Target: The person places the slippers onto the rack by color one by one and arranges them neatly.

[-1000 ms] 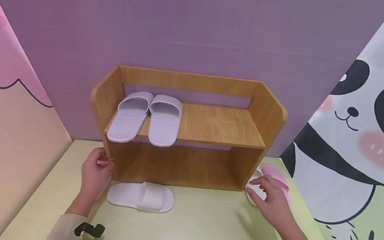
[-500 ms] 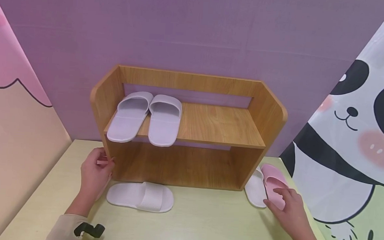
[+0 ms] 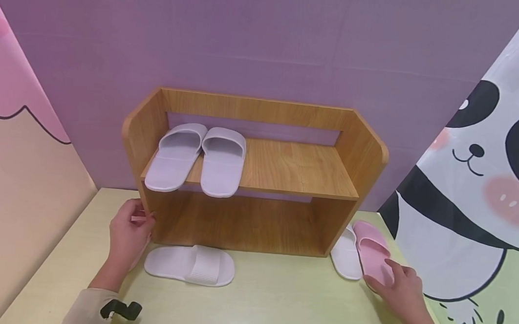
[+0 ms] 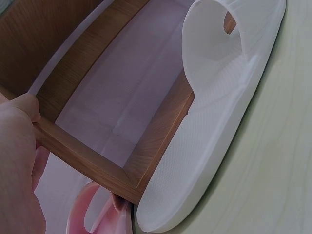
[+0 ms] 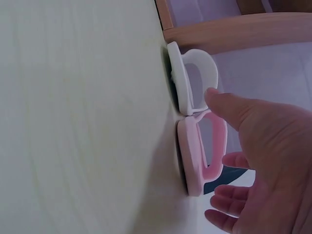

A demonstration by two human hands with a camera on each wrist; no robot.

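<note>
My left hand (image 3: 125, 233) grips the front edge of the left side panel of a two-level wooden shoe rack (image 3: 294, 166). In the left wrist view its thumb lies on the panel edge. My right hand (image 3: 402, 289) hovers over the front end of a pink slipper (image 3: 373, 253), thumb and fingers spread, holding nothing. Beside that slipper lies a white slipper (image 3: 347, 258), against the rack's right side. Another white slipper (image 3: 168, 262) lies sideways before the rack. A pink slipper (image 4: 117, 219), partly hidden, is outside the rack's left panel.
Two pale lavender slippers (image 3: 173, 165) sit side by side on the left of the upper shelf, toes to the back. The rack stands on a light wooden table (image 3: 274, 300) against a purple wall (image 3: 266, 40). A panda-printed wall (image 3: 478, 193) rises on the right.
My right hand has moved right and toward the person, from over the white slipper to the pink slipper's front end. The left hand stays on the rack, and the slippers lie as before.
</note>
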